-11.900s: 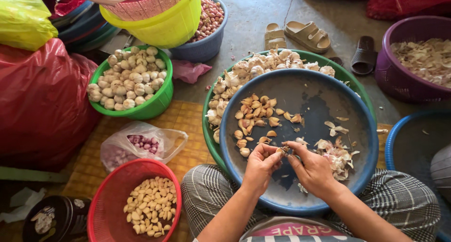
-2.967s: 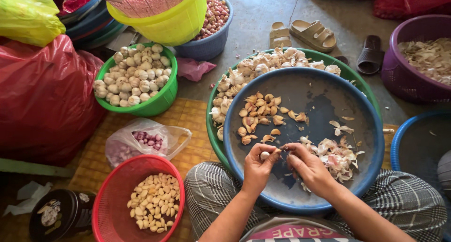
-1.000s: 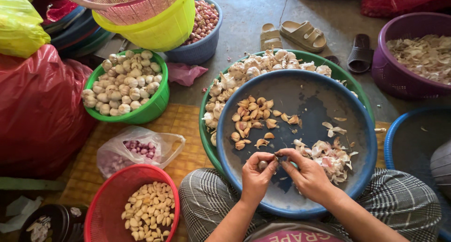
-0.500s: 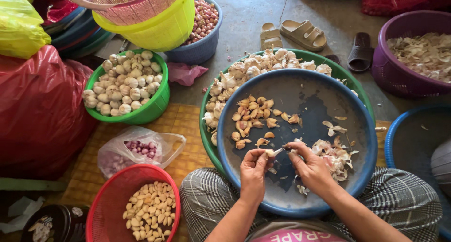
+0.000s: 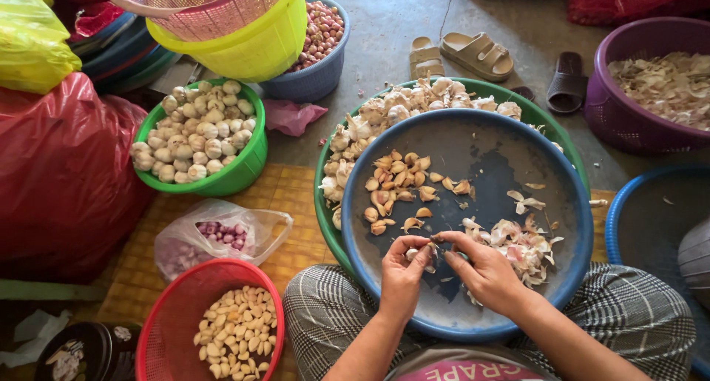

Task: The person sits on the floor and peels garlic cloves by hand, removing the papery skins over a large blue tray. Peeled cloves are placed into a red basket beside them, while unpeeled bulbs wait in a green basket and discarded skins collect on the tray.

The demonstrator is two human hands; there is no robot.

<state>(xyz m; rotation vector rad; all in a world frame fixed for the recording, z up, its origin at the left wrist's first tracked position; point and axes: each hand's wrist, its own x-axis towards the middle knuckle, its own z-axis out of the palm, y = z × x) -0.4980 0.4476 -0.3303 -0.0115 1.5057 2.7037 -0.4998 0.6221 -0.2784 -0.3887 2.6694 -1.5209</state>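
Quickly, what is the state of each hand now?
Left hand: closed, fingertips pinching a garlic clove over the blue tray.
Right hand: fingers curled, touching the same clove; a firm grip cannot be told.

Counting: two bare hands, left (image 5: 403, 277) and right (image 5: 484, 274), one wide blue plastic basin (image 5: 569, 277), two green tubs (image 5: 244, 166) (image 5: 569, 140), one red mesh basket (image 5: 166, 325), three sandals (image 5: 479, 54) (image 5: 425, 58) (image 5: 568, 81).

Blue basin (image 5: 569, 203) centre open; clove pile (image 5: 399, 192) left, skins (image 5: 521, 244) right.
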